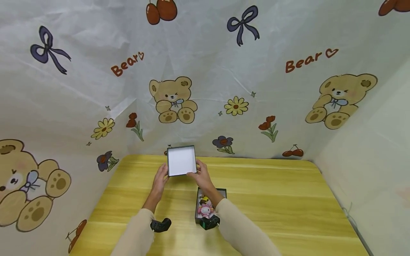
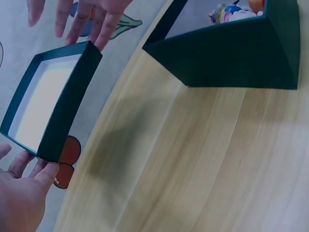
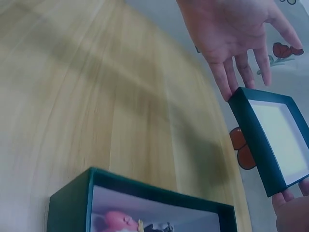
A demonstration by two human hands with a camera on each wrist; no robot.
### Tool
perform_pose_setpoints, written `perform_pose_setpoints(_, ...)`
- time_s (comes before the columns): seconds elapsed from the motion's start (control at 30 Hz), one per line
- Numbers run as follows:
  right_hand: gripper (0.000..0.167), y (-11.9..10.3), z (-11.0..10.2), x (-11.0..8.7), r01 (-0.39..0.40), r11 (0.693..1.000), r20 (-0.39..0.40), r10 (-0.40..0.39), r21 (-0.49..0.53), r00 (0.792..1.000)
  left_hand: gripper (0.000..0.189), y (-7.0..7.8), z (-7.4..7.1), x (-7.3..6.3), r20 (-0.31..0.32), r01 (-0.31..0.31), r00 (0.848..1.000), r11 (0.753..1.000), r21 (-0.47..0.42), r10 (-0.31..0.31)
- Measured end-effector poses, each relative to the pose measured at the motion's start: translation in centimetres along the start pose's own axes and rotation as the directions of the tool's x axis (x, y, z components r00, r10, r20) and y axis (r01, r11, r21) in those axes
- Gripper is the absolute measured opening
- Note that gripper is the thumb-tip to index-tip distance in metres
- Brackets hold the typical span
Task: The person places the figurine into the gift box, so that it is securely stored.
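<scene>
A shallow dark green box lid (image 1: pixel 181 161) is raised above the far edge of the table, its white inside turned toward me. My left hand (image 1: pixel 160 179) holds it by the left side, with fingertips at the rim in the left wrist view. On the opposite side my right hand (image 1: pixel 203 176) holds the lid, one digit lying across its near right corner. Under my right forearm stands the matching dark green box (image 1: pixel 196 209), open at the top. Inside it lie small colourful toy figures (image 1: pixel 205 209), one of them pink and white; the forearm hides some of the contents.
The light wood table (image 1: pixel 275 199) extends to both sides of the box. Behind and beside it hangs a pale cloth (image 1: pixel 205 71) printed with bears, bows and flowers. A thin cable (image 1: pixel 350 217) runs along the right edge. Black wrist cameras sit at both cuffs.
</scene>
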State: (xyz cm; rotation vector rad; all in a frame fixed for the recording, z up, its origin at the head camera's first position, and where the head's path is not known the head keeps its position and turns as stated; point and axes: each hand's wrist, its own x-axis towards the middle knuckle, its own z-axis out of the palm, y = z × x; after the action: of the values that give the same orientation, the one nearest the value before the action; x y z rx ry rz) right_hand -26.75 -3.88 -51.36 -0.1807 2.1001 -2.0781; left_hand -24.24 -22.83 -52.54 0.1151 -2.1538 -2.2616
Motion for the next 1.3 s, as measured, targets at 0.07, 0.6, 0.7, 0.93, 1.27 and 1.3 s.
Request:
perform_pose_setpoints(0.07, 0.077, 0.0, -0.6, -0.3, 0.007, 1.000, 0.003, -0.007, -0.008, 1.000, 0.064, 0.1, 0.4, -0.2, 0.009, -0.004, 1.000, 1.000, 0.000, 0.004)
perform_pose_setpoints(0.6, 0.078, -0.8, -4.9, -3.5, 0.065, 0.994, -0.050, -0.061, 0.082, 0.997, 0.058, 1.1, 4.3, -1.2, 0.068, -0.016, 0.998, 1.000, 0.009, 0.015)
perform_pose_setpoints(0.7, 0.078, -1.9, -5.4, -4.7, 0.067, 0.993, -0.051, -0.062, 0.095, 0.997, 0.058, 1.2, 5.0, -1.4, 0.059, -0.027, 0.998, 1.000, 0.009, 0.027)
perform_pose_setpoints(0.93, 0.078, -3.1, -6.1, -6.7, 0.067, 0.998, -0.077, -0.067, 0.008, 0.995, 0.059, 1.4, 6.3, -2.0, 0.076, -0.050, 0.996, 0.999, 0.016, 0.049)
perform_pose_setpoints(1.27, 0.079, -2.4, -6.8, -7.6, 0.108, 0.994, -0.108, -0.104, 0.033, 0.989, 0.060, 1.2, 7.4, -2.4, 0.099, -0.066, 0.993, 0.996, 0.058, 0.060)
perform_pose_setpoints(1.3, 0.078, -2.4, -6.9, -7.7, 0.108, 0.993, -0.107, -0.104, 0.038, 0.989, 0.060, 1.2, 7.5, -2.5, 0.100, -0.063, 0.993, 0.996, 0.067, 0.056)
